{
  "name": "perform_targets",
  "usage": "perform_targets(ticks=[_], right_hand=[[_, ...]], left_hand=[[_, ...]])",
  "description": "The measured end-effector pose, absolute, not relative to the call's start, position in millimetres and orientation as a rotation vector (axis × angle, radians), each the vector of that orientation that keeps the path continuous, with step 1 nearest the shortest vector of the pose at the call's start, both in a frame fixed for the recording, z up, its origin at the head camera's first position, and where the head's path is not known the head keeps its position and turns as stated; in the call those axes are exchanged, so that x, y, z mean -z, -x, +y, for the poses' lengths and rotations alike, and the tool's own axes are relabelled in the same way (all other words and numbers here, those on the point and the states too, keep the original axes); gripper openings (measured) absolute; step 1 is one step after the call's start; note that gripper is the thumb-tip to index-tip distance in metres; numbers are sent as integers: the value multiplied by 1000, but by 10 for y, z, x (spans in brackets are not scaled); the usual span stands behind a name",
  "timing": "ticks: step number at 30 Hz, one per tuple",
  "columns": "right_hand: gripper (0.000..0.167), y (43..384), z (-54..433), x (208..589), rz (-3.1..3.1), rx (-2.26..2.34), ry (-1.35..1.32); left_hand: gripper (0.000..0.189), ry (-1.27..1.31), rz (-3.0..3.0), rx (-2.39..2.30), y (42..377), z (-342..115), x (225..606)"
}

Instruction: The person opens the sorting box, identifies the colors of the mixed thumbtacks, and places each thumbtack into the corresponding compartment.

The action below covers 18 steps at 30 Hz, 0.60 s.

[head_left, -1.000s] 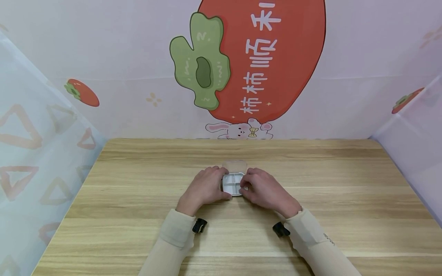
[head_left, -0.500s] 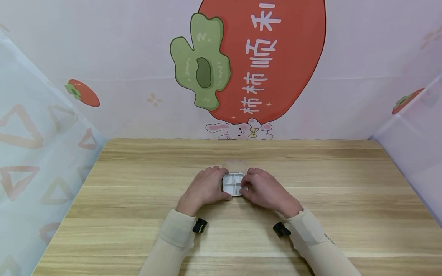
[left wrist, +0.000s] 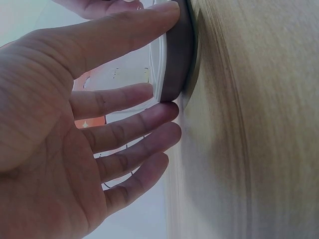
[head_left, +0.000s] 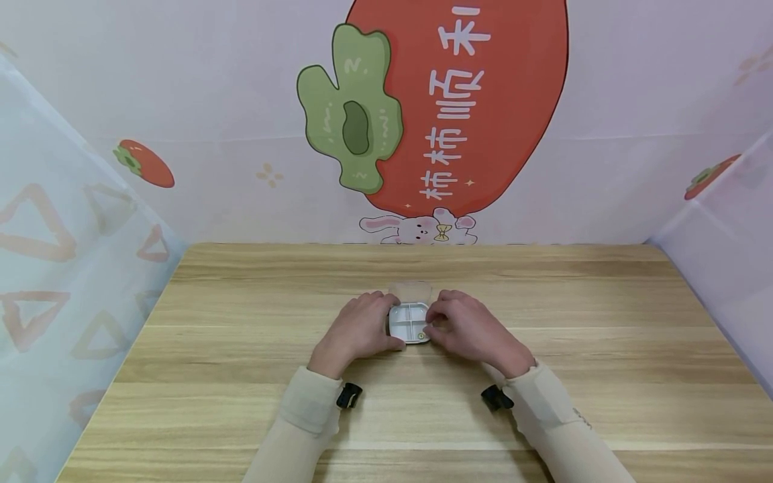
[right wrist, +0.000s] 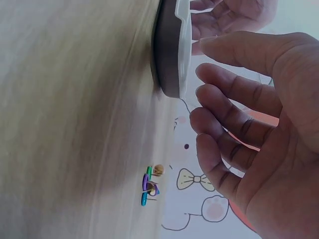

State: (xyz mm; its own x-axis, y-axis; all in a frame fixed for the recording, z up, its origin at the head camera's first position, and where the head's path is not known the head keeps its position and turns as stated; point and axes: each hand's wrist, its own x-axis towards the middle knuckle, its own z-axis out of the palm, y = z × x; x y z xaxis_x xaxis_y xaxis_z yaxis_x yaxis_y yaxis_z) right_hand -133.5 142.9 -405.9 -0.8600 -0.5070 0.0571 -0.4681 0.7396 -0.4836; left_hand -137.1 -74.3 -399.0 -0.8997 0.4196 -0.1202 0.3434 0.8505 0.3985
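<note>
A small box (head_left: 399,329) lies on the table with its see-through lid (head_left: 410,291) folded back. Its white inside has several compartments, and the outer shell (right wrist: 167,55) is dark grey. My left hand (head_left: 360,327) holds the box from the left, thumb at the front edge and index finger at the back. In the front right compartment sits a tiny round yellow-green piece (head_left: 421,335). Beside the box's right edge is my right hand (head_left: 470,329), its fingers loosely bent with nothing between them; in the right wrist view its thumb tip is right at the rim.
Several small coloured ring-like pieces (right wrist: 149,185), green, purple and teal, lie on the table beyond the box in the right wrist view. The wooden table (head_left: 253,288) ends at a printed cloth backdrop (head_left: 241,100), with cloth at both sides.
My right hand has drawn back slightly to the right, its fingers off the front right compartment. The yellow-green piece now shows there. My left hand and the box stay still.
</note>
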Motion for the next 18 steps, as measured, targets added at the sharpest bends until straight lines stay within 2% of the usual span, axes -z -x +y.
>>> perform_targets(ticks=[7,18], right_hand=[[10,1352,1479,4029,2867,781,781],[14,1397,1590,3991,2851,797,740]], left_hand=[[68,-589,2820,-557,1370,-744,3992],[67,-594,2817,-576,1362,-745,3996]])
